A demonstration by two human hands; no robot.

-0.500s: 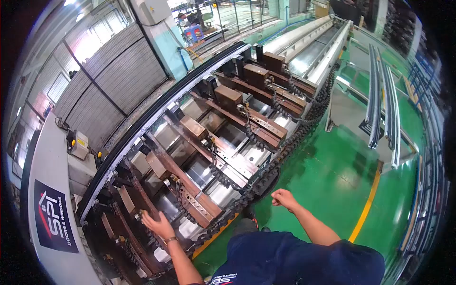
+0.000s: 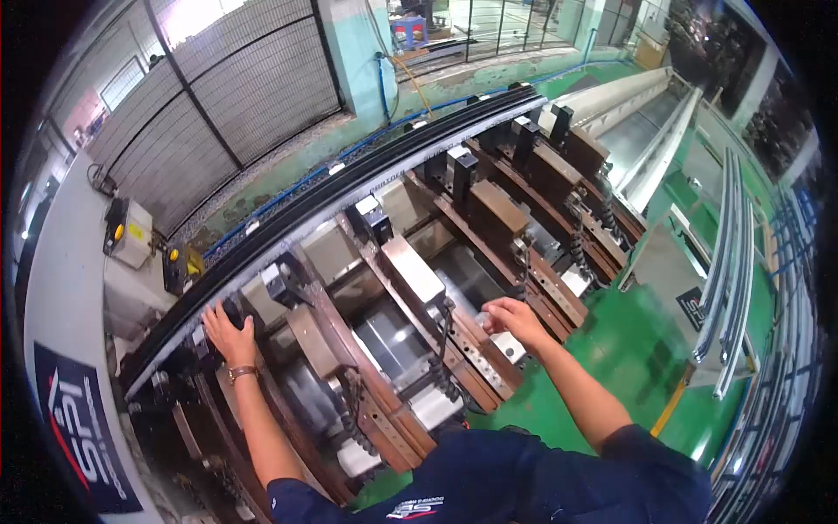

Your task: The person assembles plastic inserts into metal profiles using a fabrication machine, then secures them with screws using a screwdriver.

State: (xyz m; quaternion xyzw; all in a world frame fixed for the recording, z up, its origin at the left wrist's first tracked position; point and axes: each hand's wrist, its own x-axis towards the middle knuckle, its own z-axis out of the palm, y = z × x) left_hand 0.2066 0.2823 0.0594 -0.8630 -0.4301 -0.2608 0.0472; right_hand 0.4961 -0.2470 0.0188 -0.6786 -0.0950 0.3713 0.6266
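Observation:
My left hand reaches to the far side of the machine, its fingers apart at the long profile and beside a black clamp block. Whether it presses on the profile is hard to tell. My right hand hovers over the brown machine beams, fingers curled; anything inside them is too small to make out. The profile, black with a pale printed side, runs diagonally along the back of the clamps. Brown blocks and coiled black hoses sit on the beams.
Yellow-buttoned control boxes stand on the left by a white panel with a logo. A wire fence is behind. Long metal profiles lie on a rack at the right, over green floor.
My left hand has moved forward to the profile. My right hand has moved from above the floor to over the beams. The view has shifted closer to the machine.

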